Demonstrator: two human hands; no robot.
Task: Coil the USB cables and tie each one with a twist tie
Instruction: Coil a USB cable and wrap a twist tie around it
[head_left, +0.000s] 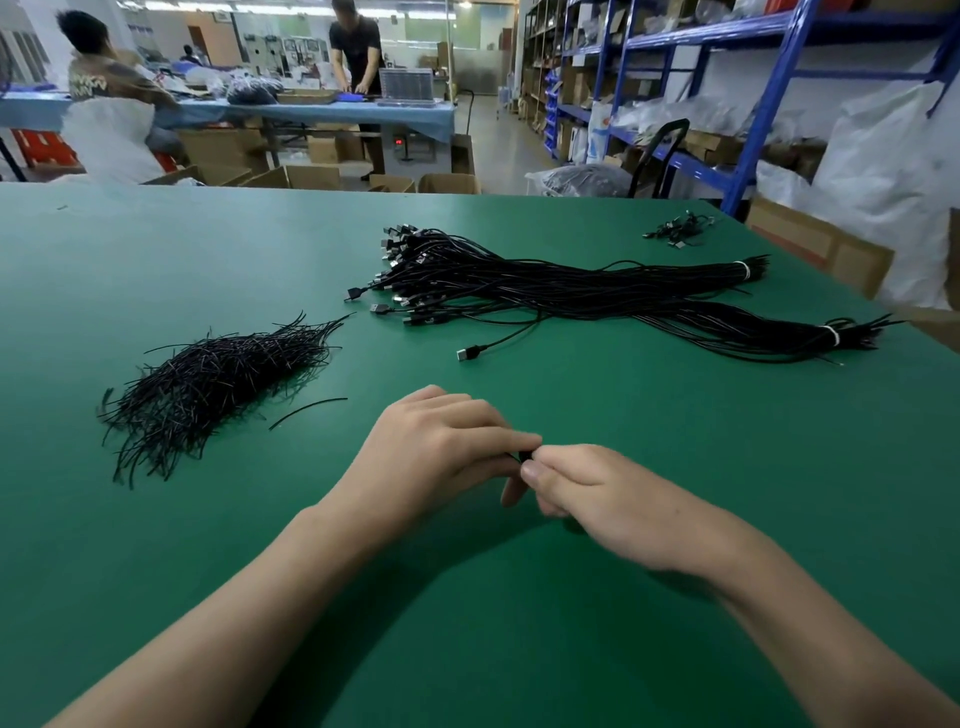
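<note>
Both hands meet near the table's middle, close to you: your left hand (441, 447) and right hand (597, 493) each have fingers curled, pinching a small black piece (524, 456) between the fingertips. It's too hidden to tell whether that's a twist tie end or cable, and any coil under your palms isn't visible. Judging by the grip, you're prob. at the tie-off step. To do it well: hold the coil w/ one hand so the loops don't spring, cross both tie ends tight against the bundle, then twist w/ the other hand, a few firm turns, no slack. Fold the tails flat so they don't snag. Don't pinch hard enough to kink the cable. Supplies are in reach: the twist tie pile (208, 384) sits to your left, w/ one spare tie (306, 413) lying just beside it, nearer your left hand. The bundled USB cables (571, 291) lie ahead on the green table (156, 260), one loose cable (488, 348) trailing toward you, plug first; prob. the next pick. A small heap of cables (675, 231) sits at the far right; can't tell if they're tied.
</note>
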